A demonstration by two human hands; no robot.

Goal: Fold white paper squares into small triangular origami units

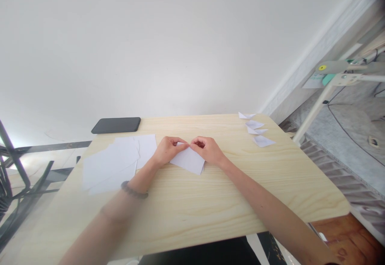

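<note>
A folded sheet of white paper [190, 160] is held just over the middle of the table. My left hand [167, 150] pinches its upper edge from the left, thumb and forefinger pressed together. From the other side my right hand [207, 149] pinches the same edge, its fingertips almost touching those of the left. One corner of the paper points down toward me, and a second layer shows behind its right edge. A dark bead bracelet [134, 190] circles my left wrist.
Loose white sheets [111, 162] overlap on the left of the wooden table [192, 213]. A black phone-like slab [116, 125] lies at the back left. Several small folded paper pieces [264, 141] stand in a row at the back right. A white wall rises behind.
</note>
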